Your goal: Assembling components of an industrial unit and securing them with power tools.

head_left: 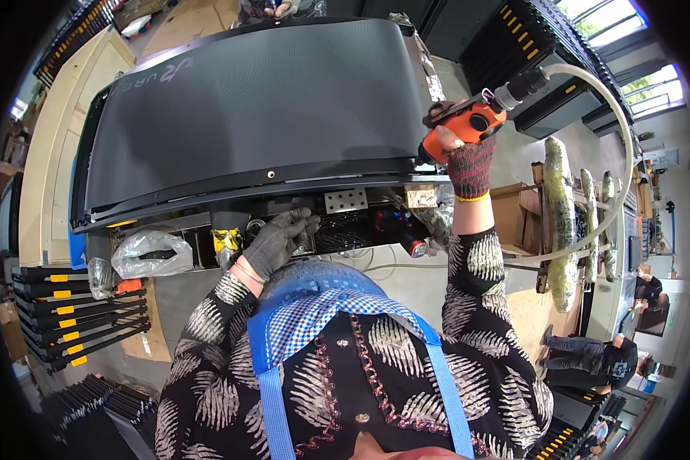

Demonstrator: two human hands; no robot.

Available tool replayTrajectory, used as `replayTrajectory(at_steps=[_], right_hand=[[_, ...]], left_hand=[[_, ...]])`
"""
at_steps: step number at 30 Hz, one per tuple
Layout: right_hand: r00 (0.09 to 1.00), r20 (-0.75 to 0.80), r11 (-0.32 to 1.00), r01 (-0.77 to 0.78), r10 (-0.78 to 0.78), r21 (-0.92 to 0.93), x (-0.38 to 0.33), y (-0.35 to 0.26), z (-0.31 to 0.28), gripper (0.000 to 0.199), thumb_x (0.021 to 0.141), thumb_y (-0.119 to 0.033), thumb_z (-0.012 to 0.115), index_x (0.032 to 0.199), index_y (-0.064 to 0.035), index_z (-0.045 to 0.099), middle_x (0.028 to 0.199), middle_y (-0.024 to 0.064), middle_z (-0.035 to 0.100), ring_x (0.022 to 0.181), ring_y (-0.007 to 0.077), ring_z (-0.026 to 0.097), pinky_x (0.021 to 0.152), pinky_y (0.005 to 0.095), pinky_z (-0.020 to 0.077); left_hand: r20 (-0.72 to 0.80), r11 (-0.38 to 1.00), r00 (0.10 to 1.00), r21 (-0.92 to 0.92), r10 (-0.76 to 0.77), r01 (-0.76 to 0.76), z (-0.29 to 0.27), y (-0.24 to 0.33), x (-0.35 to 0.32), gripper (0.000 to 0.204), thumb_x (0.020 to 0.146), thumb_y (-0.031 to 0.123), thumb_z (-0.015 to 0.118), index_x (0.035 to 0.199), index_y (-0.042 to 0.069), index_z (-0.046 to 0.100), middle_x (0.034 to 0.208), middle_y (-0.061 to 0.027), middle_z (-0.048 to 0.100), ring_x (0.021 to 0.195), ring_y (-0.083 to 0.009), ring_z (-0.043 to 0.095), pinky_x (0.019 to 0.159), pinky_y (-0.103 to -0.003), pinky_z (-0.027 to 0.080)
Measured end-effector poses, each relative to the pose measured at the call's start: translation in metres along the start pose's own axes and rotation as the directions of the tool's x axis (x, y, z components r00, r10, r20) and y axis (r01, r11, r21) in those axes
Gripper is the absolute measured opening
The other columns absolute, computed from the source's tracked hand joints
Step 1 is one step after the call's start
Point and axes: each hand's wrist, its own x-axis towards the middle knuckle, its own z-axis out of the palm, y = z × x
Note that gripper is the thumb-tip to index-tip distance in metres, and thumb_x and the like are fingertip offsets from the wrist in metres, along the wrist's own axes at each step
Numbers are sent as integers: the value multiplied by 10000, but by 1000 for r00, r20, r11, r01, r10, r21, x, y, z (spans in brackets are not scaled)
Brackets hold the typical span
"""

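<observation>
While the dark belt-covered deck (268, 96) lies broad and flat before the person, the gloved right hand (471, 162) works at its near right corner, fingers wrapped firmly around an orange power tool (466, 126), whose nose points at that corner. A pale hose (629, 146) leaves the tool's back end and loops down well to the right of the deck. Just below the deck's near edge, the grey-gloved left hand (278, 245) reaches over a shelf of small dark parts (345, 231), its fingers lying close together and slightly bent; whether their tips pinch something, I cannot tell at this scale. A perforated metal plate (346, 201) sits under the same edge, to the right of that hand, with a red-and-black tool (406, 236) farther right.

For good handling here, I would hold the orange tool in line with whatever it meets at the corner (a slanted nose tends to slip and scuff the belt), press evenly, and leave the hose enough slack not to tug the wrist. The left hand would serve best steadying the deck's near rail (207, 188), away from the tool's nose.
</observation>
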Motion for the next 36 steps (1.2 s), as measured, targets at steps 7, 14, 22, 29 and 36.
replayTrajectory(at_steps=[7, 14, 22, 29, 36], right_hand=[[997, -59, 992, -51, 58, 113, -2, 1, -3, 364, 704, -21, 658, 1039, -9, 517, 952, 132, 637, 835, 242, 636, 765, 379, 532], [990, -90, 994, -107, 108, 23, -4, -12, 7, 328, 695, -19, 647, 1009, -11, 550, 935, 109, 646, 833, 220, 637, 771, 356, 521], [992, -111, 998, -65, 67, 20, -5, -4, 6, 282, 696, -15, 651, 967, -20, 571, 916, 86, 658, 841, 206, 639, 788, 351, 515], [987, -160, 998, -19, 30, 67, -5, -1, 2, 387, 689, -41, 677, 1031, -28, 496, 953, 144, 649, 842, 256, 643, 771, 379, 526], [979, -201, 992, 7, 19, 130, -9, -7, 10, 375, 693, -49, 676, 1024, -18, 502, 944, 142, 650, 831, 253, 646, 777, 386, 527]], left_hand=[[-104, 1000, 994, -2, -31, 31, 7, 5, -6, 220, 944, 297, 546, 1048, 107, 581, 911, 22, 587, 787, -57, 536, 629, -155, 379], [54, 986, 995, -136, -86, 93, -13, 0, -4, 277, 962, 371, 494, 999, 109, 579, 731, 65, 459, 616, -37, 397, 550, -159, 321], [34, 986, 998, -155, -59, 64, -7, -1, -12, 287, 973, 361, 473, 1022, 100, 582, 750, 66, 473, 648, -41, 420, 565, -160, 341], [-57, 999, 998, -44, -2, 0, 12, 9, -32, 268, 970, 312, 496, 1093, 89, 578, 827, 54, 521, 725, -41, 477, 618, -151, 379], [109, 991, 994, -135, 32, -17, -9, 1, -33, 274, 972, 310, 493, 1099, 86, 586, 821, 56, 508, 719, -45, 459, 622, -164, 379]])
